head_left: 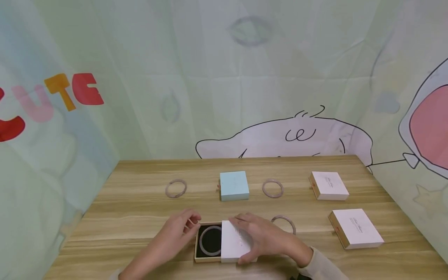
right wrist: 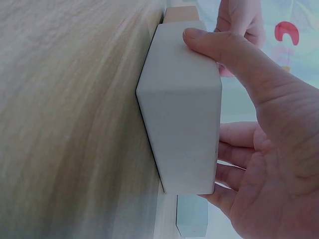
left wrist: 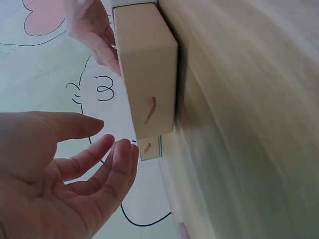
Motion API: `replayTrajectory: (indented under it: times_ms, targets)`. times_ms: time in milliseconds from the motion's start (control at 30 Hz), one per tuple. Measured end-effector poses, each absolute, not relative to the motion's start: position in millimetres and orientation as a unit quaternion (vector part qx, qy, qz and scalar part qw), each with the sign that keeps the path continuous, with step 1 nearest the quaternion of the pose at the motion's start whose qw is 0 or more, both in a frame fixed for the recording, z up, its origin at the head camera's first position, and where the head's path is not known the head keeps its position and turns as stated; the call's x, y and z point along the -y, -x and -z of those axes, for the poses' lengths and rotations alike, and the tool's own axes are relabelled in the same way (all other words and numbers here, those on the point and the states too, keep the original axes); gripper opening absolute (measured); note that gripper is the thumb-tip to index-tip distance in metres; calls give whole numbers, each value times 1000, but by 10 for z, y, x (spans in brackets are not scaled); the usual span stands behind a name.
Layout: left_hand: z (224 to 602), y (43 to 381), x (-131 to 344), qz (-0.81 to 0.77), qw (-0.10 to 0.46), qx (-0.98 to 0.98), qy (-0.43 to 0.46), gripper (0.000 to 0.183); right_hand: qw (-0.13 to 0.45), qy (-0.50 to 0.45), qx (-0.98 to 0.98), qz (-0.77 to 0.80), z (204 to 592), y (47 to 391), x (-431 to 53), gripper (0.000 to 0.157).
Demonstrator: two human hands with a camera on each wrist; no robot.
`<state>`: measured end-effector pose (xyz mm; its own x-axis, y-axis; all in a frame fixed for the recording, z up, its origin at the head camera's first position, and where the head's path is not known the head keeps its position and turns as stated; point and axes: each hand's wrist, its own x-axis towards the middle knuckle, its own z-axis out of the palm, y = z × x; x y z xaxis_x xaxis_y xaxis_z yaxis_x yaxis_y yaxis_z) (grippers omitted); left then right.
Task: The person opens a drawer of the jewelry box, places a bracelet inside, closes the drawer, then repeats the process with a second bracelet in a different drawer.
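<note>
White sleeve lid [head_left: 235, 242] sitting half over the kraft tray [head_left: 203, 259] at the near table edge [head_left: 140, 202], bangle [head_left: 210, 241] lying exposed in the black insert; right hand [head_left: 260, 238] clamping the lid, thumb on top, fingers wrapped round its side; left hand [head_left: 176, 229] hovering just beside the tray, fingers relaxed, gripping nothing. Risks: tray sliding left with nothing bracing it; lid skewing and jamming on the tray walls; bangle riding up and getting pinched under the lid edge.
</note>
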<state>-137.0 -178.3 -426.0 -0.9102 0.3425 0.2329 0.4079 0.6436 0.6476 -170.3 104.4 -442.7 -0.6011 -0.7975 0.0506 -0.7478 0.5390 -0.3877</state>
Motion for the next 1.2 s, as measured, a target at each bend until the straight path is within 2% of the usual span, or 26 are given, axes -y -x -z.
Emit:
replayTrajectory:
  times_ms: [267, 567, 1200]
  targets:
    - [4330, 1314, 1841, 328, 52, 928, 168, 7, 63, 443, -875, 188, 4419, 1707, -1046, 102]
    - [4377, 1277, 1898, 299, -8, 939, 172, 7, 71, 436, -877, 189, 4419, 1695, -1044, 102]
    - [4434, 1243, 1888, 306, -51, 925, 219, 18, 74, 435, -875, 197, 4410, 1688, -1038, 101]
